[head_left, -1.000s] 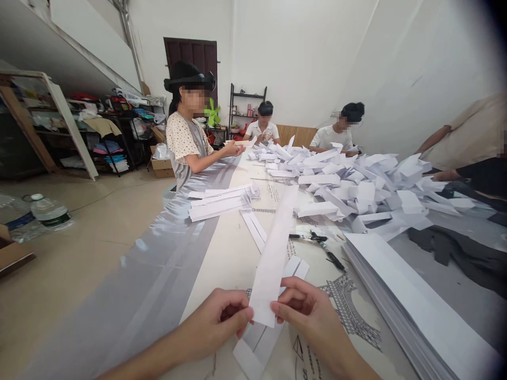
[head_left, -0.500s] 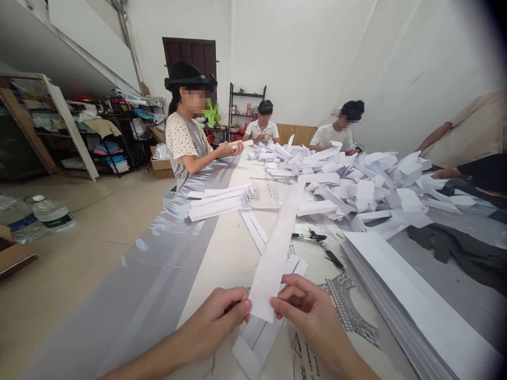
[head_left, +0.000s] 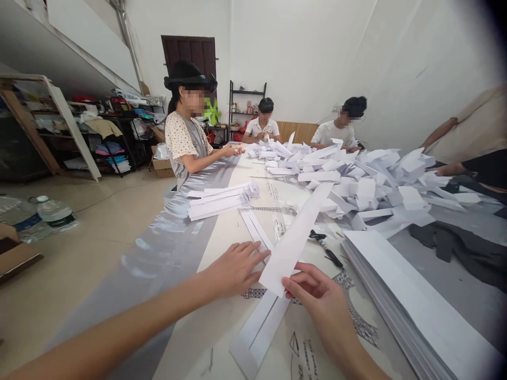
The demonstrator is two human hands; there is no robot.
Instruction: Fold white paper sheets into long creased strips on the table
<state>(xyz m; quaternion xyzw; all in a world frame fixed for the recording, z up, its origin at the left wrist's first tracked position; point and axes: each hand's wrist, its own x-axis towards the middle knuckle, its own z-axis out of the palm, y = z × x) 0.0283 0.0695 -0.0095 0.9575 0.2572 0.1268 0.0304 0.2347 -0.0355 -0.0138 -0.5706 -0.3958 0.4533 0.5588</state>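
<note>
My right hand (head_left: 315, 294) pinches the near end of a long white paper strip (head_left: 297, 236), which slants up and away to the right above the table. My left hand (head_left: 234, 269) has its fingers stretched out, reaching forward over the table toward flat white strips (head_left: 257, 231) lying there. Its fingertips are close to the held strip's left edge. Under my hands lies another folded strip (head_left: 257, 330) on a printed table cover (head_left: 233, 237).
A tall stack of white sheets (head_left: 404, 295) sits at my right. A big heap of folded paper pieces (head_left: 356, 179) fills the table's middle. Pens (head_left: 328, 248) lie by the stack. Several people sit along the table. Water bottles (head_left: 51, 214) stand at left.
My left hand let go of the strip and reached forward with fingers spread. The strip, held now by my right hand alone, tilted to the right.
</note>
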